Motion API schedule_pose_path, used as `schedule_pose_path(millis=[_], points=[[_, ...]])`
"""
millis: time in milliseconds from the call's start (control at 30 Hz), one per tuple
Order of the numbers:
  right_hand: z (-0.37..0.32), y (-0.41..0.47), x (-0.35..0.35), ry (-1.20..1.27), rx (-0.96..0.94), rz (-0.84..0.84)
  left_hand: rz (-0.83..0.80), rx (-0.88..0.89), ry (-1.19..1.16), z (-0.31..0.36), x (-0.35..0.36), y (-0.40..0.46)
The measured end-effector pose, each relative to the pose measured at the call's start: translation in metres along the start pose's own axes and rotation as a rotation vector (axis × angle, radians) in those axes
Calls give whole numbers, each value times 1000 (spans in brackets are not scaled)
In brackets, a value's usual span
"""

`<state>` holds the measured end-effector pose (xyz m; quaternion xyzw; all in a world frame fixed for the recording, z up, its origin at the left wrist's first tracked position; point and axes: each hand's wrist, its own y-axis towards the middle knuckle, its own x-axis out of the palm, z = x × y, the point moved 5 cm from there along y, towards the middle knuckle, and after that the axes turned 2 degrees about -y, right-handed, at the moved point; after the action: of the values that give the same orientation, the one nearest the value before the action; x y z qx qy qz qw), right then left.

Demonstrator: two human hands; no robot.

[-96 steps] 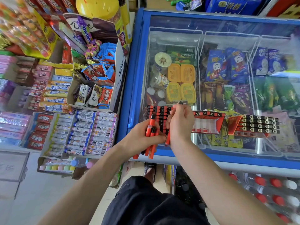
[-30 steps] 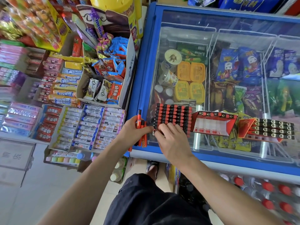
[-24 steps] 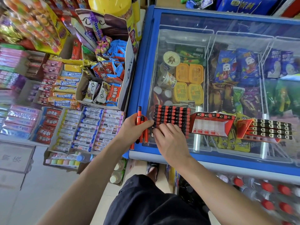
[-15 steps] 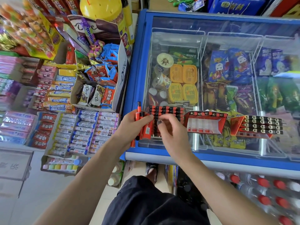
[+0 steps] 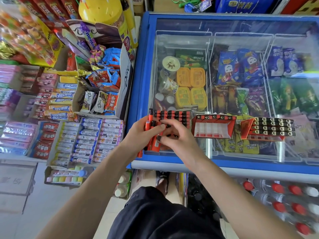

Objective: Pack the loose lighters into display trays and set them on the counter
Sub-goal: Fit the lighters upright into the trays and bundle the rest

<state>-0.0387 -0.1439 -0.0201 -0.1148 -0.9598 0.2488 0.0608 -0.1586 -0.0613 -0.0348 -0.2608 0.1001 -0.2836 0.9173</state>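
Since the earlier frames, the right hand [image 5: 174,135] has been lifted from lying flat on the full tray [image 5: 172,116] and curled, and a single lighter is now pinched in its fingertips [image 5: 159,138] at the tray's near left corner. A bundle of loose orange lighters [image 5: 151,133] is still gripped in the left hand [image 5: 143,133], fingers wrapped round them, with one black-capped lighter standing higher than the rest toward 12 o'clock. Both hands are held close together, touching or nearly so; which cannot be told.

The full tray, packed with rows of red-and-black lighters, is seen lying on the glass lid of the blue chest freezer [image 5: 224,166], at its near left end. At 3 o'clock from it, just beside, an open red tray [image 5: 214,128] is seen with white slots bare and only one row of lighters along its far edge. Further toward 3 o'clock a third tray [image 5: 271,128], holding black lighters with gold caps, is laid on the same glass.

At 9 o'clock from the hands, boxes of sweets and gum [image 5: 86,140] are stacked on shelves.
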Motion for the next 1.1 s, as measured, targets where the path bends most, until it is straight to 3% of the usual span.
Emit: schedule_pose_path(millis=[300, 500, 667, 800, 967, 1100], points=[[3, -3, 3, -403, -112, 38, 57, 76, 172, -1, 1, -1], [13, -1, 0, -338, -35, 48, 22, 54, 144, -5, 1, 1], [19, -6, -13, -317, -40, 161, 129, 28, 189, -16, -13, 3], [27, -11, -14, -485, -170, 214, 187, -14, 256, -29, -26, 8], [36, -18, -3, -811, -460, 230, 115, -34, 332, -38, -25, 8], [50, -16, 9, -933, -622, 202, 99, -44, 363, -43, -27, 12]])
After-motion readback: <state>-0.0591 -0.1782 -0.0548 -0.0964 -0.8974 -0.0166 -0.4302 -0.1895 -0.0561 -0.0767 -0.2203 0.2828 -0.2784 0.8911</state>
